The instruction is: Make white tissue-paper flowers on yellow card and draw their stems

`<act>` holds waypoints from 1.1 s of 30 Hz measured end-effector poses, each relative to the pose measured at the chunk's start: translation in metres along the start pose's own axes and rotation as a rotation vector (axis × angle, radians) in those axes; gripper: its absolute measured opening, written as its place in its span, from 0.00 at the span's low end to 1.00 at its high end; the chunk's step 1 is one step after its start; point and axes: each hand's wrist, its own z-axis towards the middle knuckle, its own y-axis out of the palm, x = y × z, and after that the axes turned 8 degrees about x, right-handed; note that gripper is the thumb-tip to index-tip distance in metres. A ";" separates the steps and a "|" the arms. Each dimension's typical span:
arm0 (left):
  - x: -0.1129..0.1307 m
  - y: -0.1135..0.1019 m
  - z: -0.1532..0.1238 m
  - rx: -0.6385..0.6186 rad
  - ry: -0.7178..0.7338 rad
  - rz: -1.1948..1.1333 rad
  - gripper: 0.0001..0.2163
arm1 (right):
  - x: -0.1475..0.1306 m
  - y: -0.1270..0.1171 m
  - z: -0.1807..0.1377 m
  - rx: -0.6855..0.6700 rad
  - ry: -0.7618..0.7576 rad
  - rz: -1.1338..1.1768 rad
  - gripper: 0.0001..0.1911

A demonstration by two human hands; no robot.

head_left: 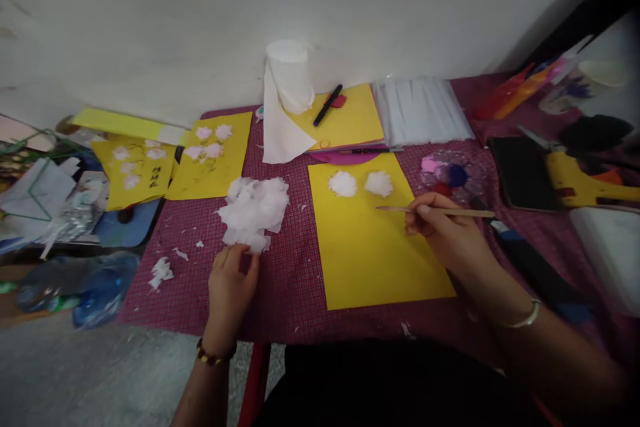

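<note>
My right hand (440, 227) holds a thin wooden paintbrush (465, 212) in a pen grip. Its tip points left, over a yellow sheet (370, 253). Near the sheet's top edge sit two white tissue tufts, one on the left (343, 183) and one on the right (379, 183), just above the brush tip. On the left, my left hand (231, 287) is at the near edge of a pile of torn white tissue paper (255, 207). Its thumb and forefinger come close together on a piece there.
Yellow sheets with pale pink flowers (210, 153) lie at left. Behind stand a tissue roll (290, 73) and a black marker (328, 105) on yellow paper. A clear palette (475, 177) with pink, red and blue paint, and a black phone-like slab (525, 173), lie right.
</note>
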 end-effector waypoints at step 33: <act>0.113 0.007 0.048 -0.350 -0.746 -1.234 0.06 | -0.012 0.016 -0.036 -0.329 -0.335 -0.274 0.04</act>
